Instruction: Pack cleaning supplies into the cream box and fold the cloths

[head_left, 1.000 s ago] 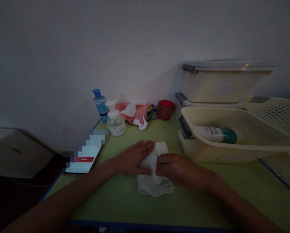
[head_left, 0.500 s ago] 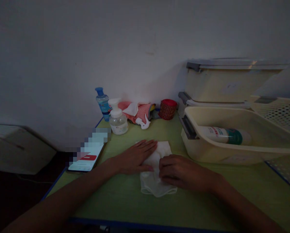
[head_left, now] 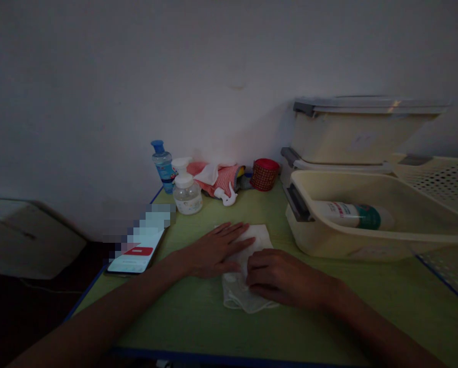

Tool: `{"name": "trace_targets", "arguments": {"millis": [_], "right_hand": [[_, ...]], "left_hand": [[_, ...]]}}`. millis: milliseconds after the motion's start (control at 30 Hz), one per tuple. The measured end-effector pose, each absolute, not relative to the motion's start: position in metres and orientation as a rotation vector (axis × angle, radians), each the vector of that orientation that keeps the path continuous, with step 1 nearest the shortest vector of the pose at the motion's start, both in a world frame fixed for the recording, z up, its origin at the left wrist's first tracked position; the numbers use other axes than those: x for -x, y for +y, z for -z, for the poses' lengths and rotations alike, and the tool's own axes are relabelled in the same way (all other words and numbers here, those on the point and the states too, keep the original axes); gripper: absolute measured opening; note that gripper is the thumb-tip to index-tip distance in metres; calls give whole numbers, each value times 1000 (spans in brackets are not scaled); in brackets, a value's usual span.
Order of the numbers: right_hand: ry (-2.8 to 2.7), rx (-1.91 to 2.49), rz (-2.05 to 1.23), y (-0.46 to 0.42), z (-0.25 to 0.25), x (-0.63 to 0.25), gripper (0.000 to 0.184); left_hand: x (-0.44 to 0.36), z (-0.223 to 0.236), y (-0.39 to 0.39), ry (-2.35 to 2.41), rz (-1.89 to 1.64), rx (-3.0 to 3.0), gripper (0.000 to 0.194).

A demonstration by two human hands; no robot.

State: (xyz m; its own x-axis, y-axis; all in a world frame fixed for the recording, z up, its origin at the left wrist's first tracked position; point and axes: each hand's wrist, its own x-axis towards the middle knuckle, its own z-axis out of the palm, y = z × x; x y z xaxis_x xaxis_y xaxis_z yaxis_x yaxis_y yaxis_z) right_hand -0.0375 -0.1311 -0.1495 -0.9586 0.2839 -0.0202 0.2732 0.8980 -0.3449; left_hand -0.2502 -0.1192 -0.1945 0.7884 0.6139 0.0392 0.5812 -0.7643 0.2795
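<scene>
A thin white cloth (head_left: 257,234), folded in a narrow strip, lies on the green tabletop in front of me. My left hand (head_left: 219,251) rests flat over its left side, fingers stretched out and slightly spread. On the cloth's right side is my right hand (head_left: 280,276), its fingers curled together with their tips against the fabric. Part of the cloth is hidden under both hands, and its rounded lower end shows below them.
A phone (head_left: 137,255) lies at the table's left edge. Behind stand a blue bottle (head_left: 163,166), a clear pump bottle (head_left: 187,197), a pink cloth (head_left: 224,179) and a red roll (head_left: 265,175). An open cream bin (head_left: 328,243) holding a white-and-green bottle (head_left: 351,214) stands right.
My right hand has slid slightly left over the cloth, closer to my left hand. One finger of my left hand now reaches further across the cloth.
</scene>
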Motion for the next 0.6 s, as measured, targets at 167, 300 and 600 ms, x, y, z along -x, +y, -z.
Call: {"name": "trace_targets", "arguments": {"millis": [167, 300, 600], "right_hand": [[-3045, 427, -568, -129, 150, 37, 16], [-3039, 417, -581, -129, 151, 37, 15], [-3054, 444, -543, -128, 153, 37, 11]], "left_hand": [[250, 194, -121, 957, -212, -2731, 60], [252, 190, -123, 889, -366, -2744, 70], [247, 184, -136, 760, -452, -2794, 35]]}}
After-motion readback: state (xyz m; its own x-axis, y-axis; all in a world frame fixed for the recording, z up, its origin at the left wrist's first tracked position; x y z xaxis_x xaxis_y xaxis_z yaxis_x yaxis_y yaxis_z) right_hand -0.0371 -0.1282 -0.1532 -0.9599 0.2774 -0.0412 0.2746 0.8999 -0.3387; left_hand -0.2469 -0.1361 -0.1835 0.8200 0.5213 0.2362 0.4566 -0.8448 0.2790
